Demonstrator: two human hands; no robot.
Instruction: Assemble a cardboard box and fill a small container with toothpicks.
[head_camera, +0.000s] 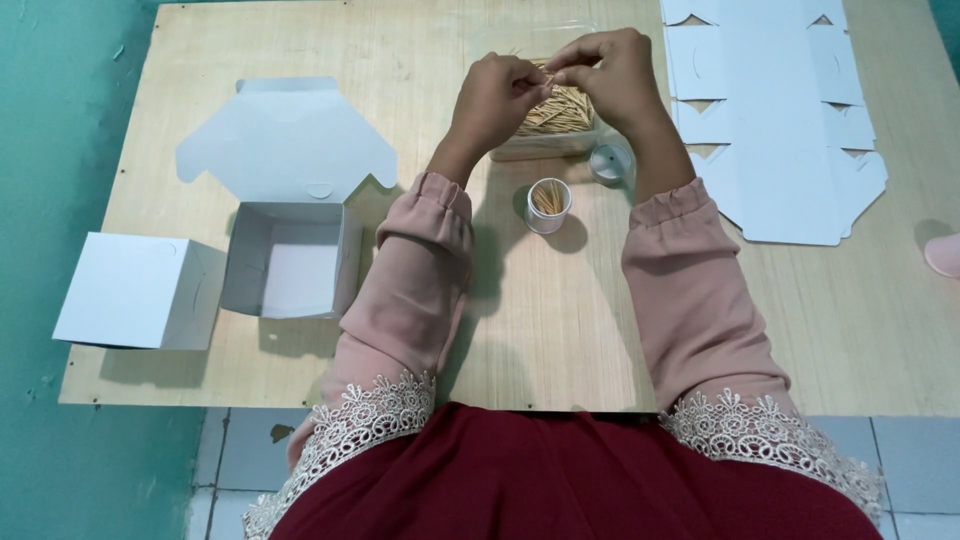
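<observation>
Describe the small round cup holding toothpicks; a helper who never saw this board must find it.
On the wooden board, look between the person's two pink sleeves, just below the clear tray of toothpicks under the hands. The small clear cup stands upright there, toothpicks poking up inside. Unlike the round lid to its right, it is taller and filled.

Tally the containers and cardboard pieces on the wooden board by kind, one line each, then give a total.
Closed white box: 1
Open white box with its lid flaps up: 1
Stack of flat unfolded white box blanks, sheets too overlapped to count: 1
Clear tray of toothpicks, under both hands: 1
Small round cup of toothpicks: 1
Small round lid: 1
Total: 6
</observation>
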